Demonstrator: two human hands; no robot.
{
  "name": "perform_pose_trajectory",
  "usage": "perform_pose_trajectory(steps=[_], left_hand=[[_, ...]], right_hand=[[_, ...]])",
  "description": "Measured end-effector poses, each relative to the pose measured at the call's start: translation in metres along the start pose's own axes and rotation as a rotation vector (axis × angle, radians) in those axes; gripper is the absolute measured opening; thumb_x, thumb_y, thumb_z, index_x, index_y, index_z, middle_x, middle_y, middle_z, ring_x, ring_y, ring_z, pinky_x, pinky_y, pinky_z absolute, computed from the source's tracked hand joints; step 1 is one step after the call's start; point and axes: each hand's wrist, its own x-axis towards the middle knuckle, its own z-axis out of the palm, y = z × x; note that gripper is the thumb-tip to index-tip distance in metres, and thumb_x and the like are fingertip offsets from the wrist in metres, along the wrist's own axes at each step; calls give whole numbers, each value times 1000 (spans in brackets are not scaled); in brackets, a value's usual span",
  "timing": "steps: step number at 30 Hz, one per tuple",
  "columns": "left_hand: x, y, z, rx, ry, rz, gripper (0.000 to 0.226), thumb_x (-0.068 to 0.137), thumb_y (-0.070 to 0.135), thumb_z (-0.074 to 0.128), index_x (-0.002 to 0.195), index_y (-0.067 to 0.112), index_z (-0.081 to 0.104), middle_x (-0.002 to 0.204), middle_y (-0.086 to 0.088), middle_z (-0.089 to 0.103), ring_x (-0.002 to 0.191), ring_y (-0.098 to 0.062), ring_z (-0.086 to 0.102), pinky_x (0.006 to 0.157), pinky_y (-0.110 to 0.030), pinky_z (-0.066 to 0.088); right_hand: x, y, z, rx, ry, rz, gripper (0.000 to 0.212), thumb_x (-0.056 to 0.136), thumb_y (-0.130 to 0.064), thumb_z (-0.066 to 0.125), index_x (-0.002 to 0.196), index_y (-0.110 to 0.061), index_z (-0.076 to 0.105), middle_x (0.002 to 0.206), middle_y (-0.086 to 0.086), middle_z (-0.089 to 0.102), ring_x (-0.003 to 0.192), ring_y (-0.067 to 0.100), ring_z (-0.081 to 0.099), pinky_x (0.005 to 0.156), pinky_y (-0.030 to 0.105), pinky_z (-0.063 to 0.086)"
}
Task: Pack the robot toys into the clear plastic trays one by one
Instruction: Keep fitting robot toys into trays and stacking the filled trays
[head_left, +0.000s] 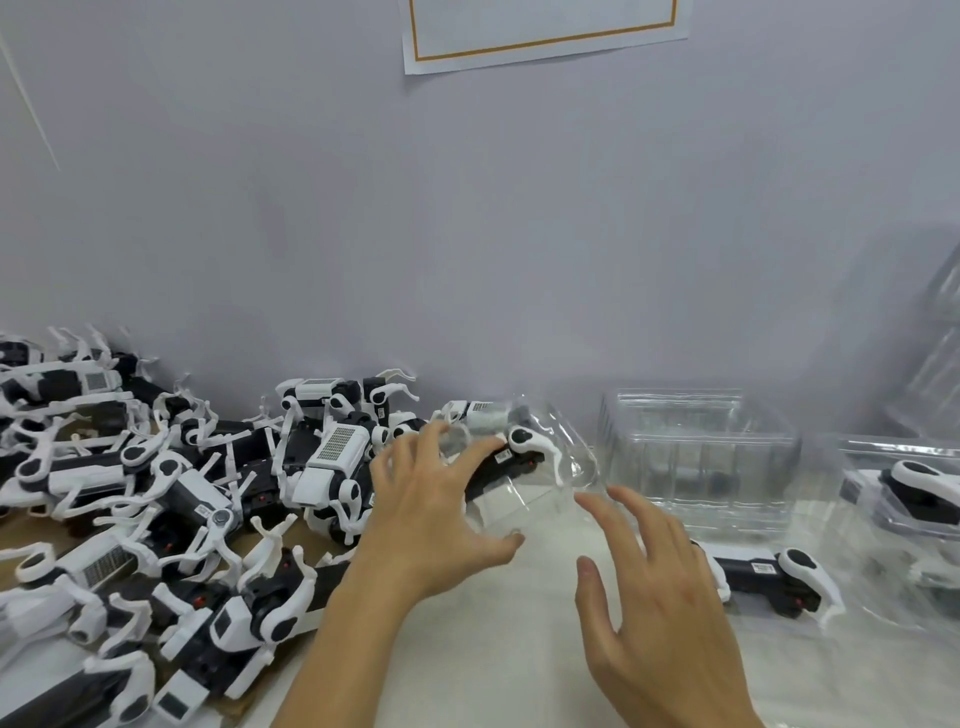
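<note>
1. Left hand (431, 499): fingers spread wide, curved over the near-left end of a clear moulded plastic tray (540, 467) at the middle of the white desk (519, 649); touching and steadying, not closed around it.
2. Right hand (654, 587): open, fingers splayed, holding nothing; hovering just beside the tray's near-right corner, index tip close to the rim; contact impossible to confirm.
3. Inside that tray: a black-and-white plastic robot dog toy (514, 457), seemingly seated, seen through the clear film.
4. Orientation: long axis running from near-left to far-right, tilted with the tray, which sits raised at the far end. White rounded leg joint and thin leg at the far-right end; head and tail ends not distinguishable.
5. Done so far, judging by the layout: at least one packed tray with a robot (914, 493) at the right edge of the desk, with more blurred clear plastic below it.
6. Left to do: a large heap of loose black-and-white robot toys (171, 499) crowding the left side, clearly far more than packed; one more loose black-and-white robot (774, 577) lying alone on the desk, right of the right hand, long axis roughly left to right.
7. Supplies: a stack of empty clear trays (696, 452) near the wall, right of the tray in hand.
8. Judgement: early in the task, the bulk remaining.
</note>
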Motion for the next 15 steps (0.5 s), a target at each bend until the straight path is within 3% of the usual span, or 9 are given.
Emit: perform_pose_trajectory(steps=[4,11,15], left_hand=[[3,3,-6,87,143,38,86,58,76,58,137,49,39,146,0,25,137,-28,22,117,-49,15],[0,7,-7,108,108,72,77,61,69,66,130,43,43,151,-3,25,138,-30,18,118,-50,10],[1,12,-8,74,142,85,71,60,64,71,122,36,54,149,-8,33,136,-33,24,116,-54,15]], right_hand=[[0,1,3,-8,19,-7,49,84,-35,42,127,-23,62,128,3,60,111,27,61,82,42,49],[2,0,2,44,14,3,49,84,-35,41,125,-22,63,123,4,59,108,27,60,82,43,48],[19,-3,-9,189,53,49,43,85,-35,47,127,-29,56,123,-7,48,112,15,46,92,39,41]])
